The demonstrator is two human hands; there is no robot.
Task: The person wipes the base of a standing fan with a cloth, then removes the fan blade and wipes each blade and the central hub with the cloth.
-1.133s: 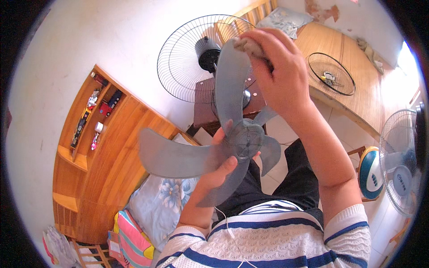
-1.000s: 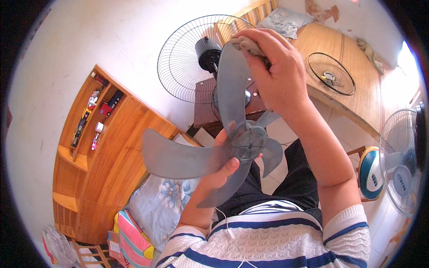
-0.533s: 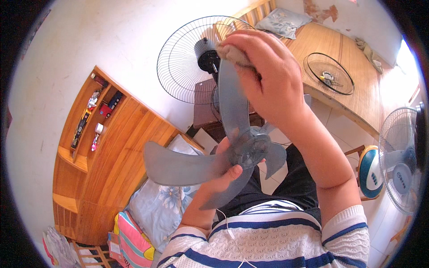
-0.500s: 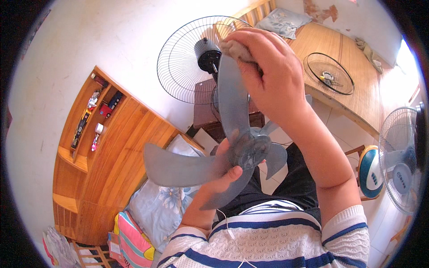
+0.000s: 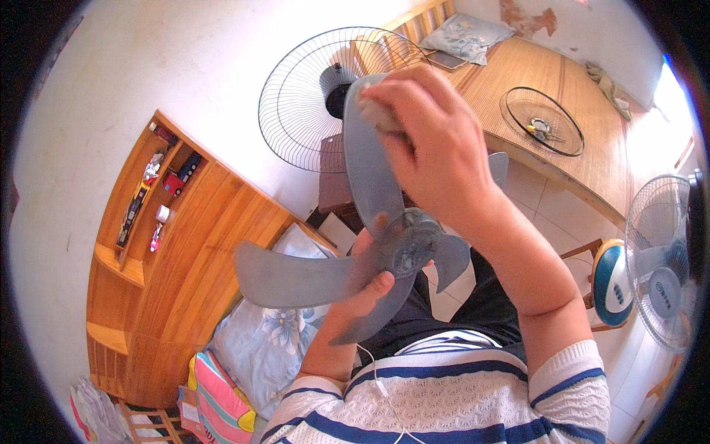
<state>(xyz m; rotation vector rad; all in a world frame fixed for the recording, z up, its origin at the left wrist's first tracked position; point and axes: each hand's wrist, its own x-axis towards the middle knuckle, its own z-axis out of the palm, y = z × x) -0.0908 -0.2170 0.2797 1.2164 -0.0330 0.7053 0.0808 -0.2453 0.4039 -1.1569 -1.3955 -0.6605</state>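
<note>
A translucent grey fan blade [image 5: 288,280] unit with several broad blades is held up in front of my body. My left hand [image 5: 372,288] grips it beside the round hub, with the thumb in front and the other fingers partly hidden behind the plastic. Over the upper blade, my right hand [image 5: 442,144] is closed on a greyish cloth [image 5: 379,118], bunched under the fingers against the blade's face near its tip. The cloth is partly covered by the fingers and a little blurred.
Behind the blades stands a fan with an open wire cage [image 5: 292,89]. A round front grille [image 5: 543,122] lies on the wooden bed [image 5: 518,63]. Another fan [image 5: 662,288] and a blue-rimmed stool [image 5: 612,285] are at right. A wooden headboard [image 5: 200,244] with shelves fills the left.
My right hand and the cloth have slid from the upper blade's tip a little way down the blade. The blade unit has tilted slightly to the left, still in my left hand.
</note>
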